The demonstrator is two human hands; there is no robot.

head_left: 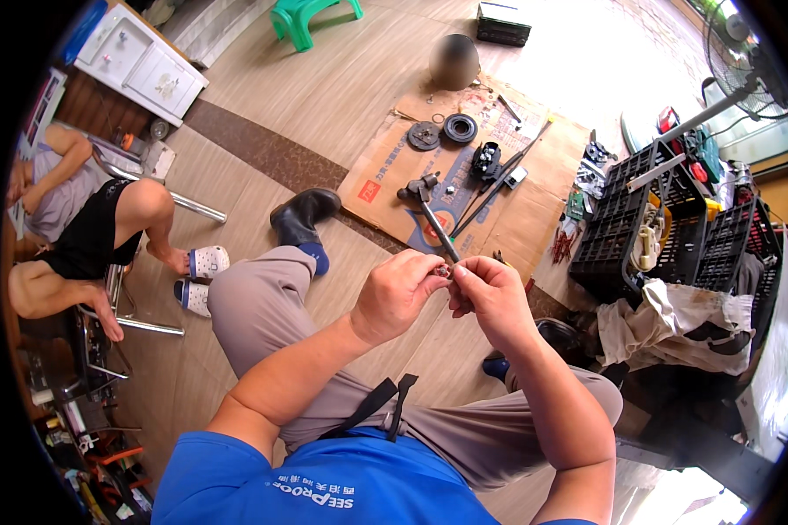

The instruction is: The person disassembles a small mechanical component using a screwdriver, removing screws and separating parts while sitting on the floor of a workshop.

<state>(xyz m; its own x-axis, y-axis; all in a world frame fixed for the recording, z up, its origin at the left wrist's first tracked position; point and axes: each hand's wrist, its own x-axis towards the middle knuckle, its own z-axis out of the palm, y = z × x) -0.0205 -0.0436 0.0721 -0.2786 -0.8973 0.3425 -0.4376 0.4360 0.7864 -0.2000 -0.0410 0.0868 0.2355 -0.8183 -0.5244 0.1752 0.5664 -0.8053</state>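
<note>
My left hand (400, 296) and my right hand (492, 297) meet in front of my knees, fingertips almost touching. Both pinch a small metal part (444, 271) with a reddish spot; its exact kind is too small to tell. Just beyond the fingers, a hammer (436, 229) lies on a flattened cardboard sheet (372, 175), its dark handle pointing toward me. Farther up the cardboard are a grey round disc (424, 136), a black grooved ring (460, 129) and a black mechanical part (486, 161). Long dark tools (492, 191) lie to the right of the hammer.
Black plastic crates (617, 223) with tools and cloth (674, 324) stand at the right, below a fan (744, 66). Another person (87, 210) sits at the left. A green stool (302, 22), a dark box (503, 24) and a blurred round object (454, 63) are farther off.
</note>
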